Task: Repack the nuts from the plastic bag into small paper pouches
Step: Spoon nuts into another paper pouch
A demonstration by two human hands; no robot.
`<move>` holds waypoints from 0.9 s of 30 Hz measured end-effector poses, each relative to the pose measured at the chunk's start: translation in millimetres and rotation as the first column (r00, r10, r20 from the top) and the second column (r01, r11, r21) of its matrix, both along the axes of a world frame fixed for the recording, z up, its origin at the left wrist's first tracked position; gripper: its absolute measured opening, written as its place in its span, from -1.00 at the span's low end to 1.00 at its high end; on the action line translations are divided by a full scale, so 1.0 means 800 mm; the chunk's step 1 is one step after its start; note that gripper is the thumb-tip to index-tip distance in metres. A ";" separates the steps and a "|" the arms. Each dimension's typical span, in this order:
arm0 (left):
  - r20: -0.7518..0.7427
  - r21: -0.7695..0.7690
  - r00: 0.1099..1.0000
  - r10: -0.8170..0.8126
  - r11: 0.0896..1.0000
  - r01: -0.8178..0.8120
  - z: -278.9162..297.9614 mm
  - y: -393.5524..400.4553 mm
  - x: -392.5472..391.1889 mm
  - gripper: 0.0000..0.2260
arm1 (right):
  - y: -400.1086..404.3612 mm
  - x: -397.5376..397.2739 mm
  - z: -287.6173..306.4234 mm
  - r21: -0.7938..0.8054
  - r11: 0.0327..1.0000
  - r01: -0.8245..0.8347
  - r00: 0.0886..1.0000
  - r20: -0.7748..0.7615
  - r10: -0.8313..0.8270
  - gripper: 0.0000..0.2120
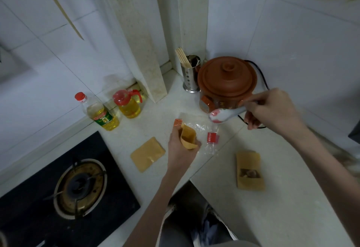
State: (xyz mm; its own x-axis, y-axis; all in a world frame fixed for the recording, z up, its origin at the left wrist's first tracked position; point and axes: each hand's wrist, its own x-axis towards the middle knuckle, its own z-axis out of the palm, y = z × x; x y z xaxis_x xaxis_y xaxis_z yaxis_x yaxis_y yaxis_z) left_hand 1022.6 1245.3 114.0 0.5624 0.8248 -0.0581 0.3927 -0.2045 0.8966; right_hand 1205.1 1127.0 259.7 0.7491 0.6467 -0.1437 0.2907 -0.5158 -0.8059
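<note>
Pouches: three; one upright in the left hand (pixel 180 149), its mouth facing up; one flat pouch (pixel 147 154) at 9 o'clock of that hand; one windowed pouch (pixel 250 170) at 4 o'clock, on the desk (pixel 282 198).
Left grip: fingers curled round the held pouch (pixel 188 136).
Right grip: right hand (pixel 272 108) pinches a white spoon (pixel 224 115), bowl at 1 o'clock of the held pouch.
Bag: one clear plastic bag (pixel 211 139) with a red label, lying just right of the left hand.
Bottles: two oil bottles (pixel 101 113), at 10 o'clock.
Pot: one brown pot (pixel 227 80), lidded, at 12 o'clock.
</note>
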 end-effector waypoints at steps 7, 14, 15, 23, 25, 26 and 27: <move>0.150 0.122 0.985 -0.090 0.990 0.072 0.029 0.007 0.003 -0.60 | -0.048 0.017 -0.060 -0.005 0.991 0.135 0.971 -0.198 -0.133 -0.78; 0.048 0.085 0.991 -0.129 0.989 0.124 -0.004 0.007 -0.011 -0.56 | -0.063 0.025 -0.108 -0.005 0.980 0.198 0.965 -0.173 -0.196 -0.77; 0.003 0.076 0.990 -0.140 0.987 0.139 -0.014 0.003 -0.016 -0.54 | -0.064 0.025 -0.120 -0.025 0.980 0.199 0.968 -0.148 -0.201 -0.77; -0.321 -0.086 0.945 -0.065 0.995 0.039 -0.095 0.004 -0.070 -0.58 | -0.055 0.019 -0.234 -0.276 0.953 0.123 0.986 -0.078 -0.150 -0.78; -0.341 -0.128 0.939 -0.031 0.992 -0.014 -0.104 0.019 -0.069 -0.59 | -0.043 0.023 -0.250 -0.303 0.950 0.081 0.995 -0.034 -0.096 -0.77; -0.349 -0.143 0.937 -0.024 0.989 -0.028 -0.108 0.029 -0.065 -0.60 | -0.036 0.025 -0.256 -0.313 0.947 0.064 0.998 -0.004 -0.069 -0.77; -0.360 -0.149 0.932 -0.024 0.988 -0.032 -0.112 0.039 -0.060 -0.60 | -0.029 0.026 -0.262 -0.319 0.946 0.059 0.998 0.025 -0.054 -0.77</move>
